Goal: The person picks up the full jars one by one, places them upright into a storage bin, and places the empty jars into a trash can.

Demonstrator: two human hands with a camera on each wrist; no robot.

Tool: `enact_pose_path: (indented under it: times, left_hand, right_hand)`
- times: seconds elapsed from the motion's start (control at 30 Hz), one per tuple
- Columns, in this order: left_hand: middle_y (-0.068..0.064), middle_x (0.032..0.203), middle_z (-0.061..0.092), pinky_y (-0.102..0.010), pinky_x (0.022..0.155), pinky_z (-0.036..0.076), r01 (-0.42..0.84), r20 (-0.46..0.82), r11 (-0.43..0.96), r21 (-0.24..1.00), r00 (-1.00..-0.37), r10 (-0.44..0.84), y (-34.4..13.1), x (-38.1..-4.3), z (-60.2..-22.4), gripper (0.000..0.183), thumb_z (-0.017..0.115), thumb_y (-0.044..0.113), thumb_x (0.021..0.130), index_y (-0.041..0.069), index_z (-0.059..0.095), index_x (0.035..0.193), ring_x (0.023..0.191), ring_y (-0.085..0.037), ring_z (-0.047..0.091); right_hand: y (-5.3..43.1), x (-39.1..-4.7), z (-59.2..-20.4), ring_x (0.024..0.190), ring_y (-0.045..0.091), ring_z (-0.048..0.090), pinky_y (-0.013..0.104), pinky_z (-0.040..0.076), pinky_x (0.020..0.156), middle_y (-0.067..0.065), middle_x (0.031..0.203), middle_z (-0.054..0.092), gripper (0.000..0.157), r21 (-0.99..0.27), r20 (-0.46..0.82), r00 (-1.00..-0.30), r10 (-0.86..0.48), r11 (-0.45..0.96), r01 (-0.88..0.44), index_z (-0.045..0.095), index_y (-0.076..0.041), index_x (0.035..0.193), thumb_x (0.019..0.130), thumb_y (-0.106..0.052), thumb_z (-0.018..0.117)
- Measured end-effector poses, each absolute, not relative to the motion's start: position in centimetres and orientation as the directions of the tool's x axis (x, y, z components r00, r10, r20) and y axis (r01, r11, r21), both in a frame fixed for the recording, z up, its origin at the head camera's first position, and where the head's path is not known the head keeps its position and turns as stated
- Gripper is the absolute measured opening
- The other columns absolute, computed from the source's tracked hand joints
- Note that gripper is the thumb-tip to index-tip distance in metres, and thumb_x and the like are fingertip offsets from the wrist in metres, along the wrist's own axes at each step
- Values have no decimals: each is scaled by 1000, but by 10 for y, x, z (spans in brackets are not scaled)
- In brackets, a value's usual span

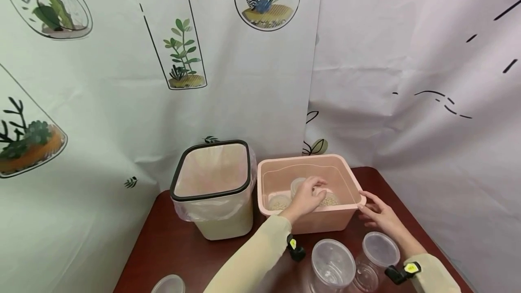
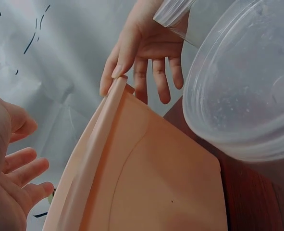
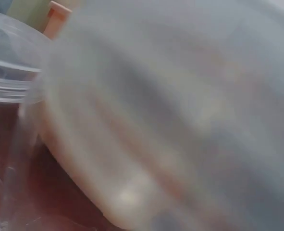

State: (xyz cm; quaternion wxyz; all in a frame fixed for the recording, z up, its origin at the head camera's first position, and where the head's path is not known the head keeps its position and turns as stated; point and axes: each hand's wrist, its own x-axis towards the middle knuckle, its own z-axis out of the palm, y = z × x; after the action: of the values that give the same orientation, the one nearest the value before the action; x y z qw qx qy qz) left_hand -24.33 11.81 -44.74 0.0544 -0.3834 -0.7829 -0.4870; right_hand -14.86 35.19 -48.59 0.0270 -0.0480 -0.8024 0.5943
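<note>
A pink plastic bin (image 1: 325,220) stands on the dark red table. Inside it are clear round tubs; one at the left (image 1: 279,203) and one at the right (image 1: 330,199) show pale bean-like pieces. Over the bin's opening is my left hand (image 1: 306,197), fingers loosely bent, with nothing visible between them in the left wrist view. My right hand (image 1: 380,215) pinches the bin's right front rim corner between thumb and finger, its other fingers hanging down outside. A large blurred translucent surface (image 3: 170,120) hides the right hand in the right wrist view.
Left of the pink bin stands a white trash bin (image 1: 225,218) with a black rim and clear liner. Clear lidded tubs, one (image 1: 333,263) and another (image 1: 380,250), stand near my right forearm. A further tub (image 1: 168,285) is at the front left. A printed curtain (image 1: 244,103) hangs behind.
</note>
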Motion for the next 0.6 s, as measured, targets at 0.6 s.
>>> enact_pose_path:
  times: [0.6]
  left_hand:
    - [-7,128,53,-35,96,39,737,582,263,622,-660,475,85,-234,-444,25,66,18,86,11,62,110,119,-25,48]
  right_hand:
    - [355,-130,-475,96,16,61,35,53,70,31,129,43,57,-920,66,-994,89,391,-27,32,-4,142,94,-26,56]
